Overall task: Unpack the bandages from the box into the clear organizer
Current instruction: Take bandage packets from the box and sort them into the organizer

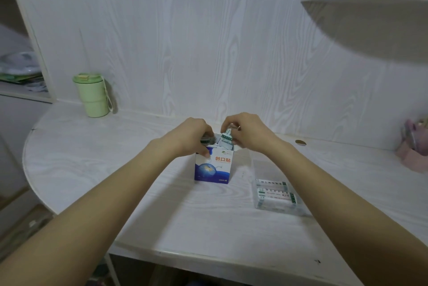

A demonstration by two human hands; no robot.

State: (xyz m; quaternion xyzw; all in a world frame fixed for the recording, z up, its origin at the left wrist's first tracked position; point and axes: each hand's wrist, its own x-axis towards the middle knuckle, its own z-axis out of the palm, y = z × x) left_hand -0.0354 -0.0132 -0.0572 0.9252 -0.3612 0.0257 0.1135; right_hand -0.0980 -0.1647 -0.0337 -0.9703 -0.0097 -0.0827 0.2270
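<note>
Head view: my left hand [192,136] is gripping the box [213,166] top, and my right hand [243,131] is pinching bandages [226,138] above it. The clear organizer [276,195] is sitting nearby on the bench [208,216], holding bandages.

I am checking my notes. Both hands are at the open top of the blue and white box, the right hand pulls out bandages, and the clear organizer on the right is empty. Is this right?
Not quite. The head view shows the clear organizer already holds bandage packs. The rest stands: both the left hand and right hand are at the box top, the right pinching bandages.
</note>
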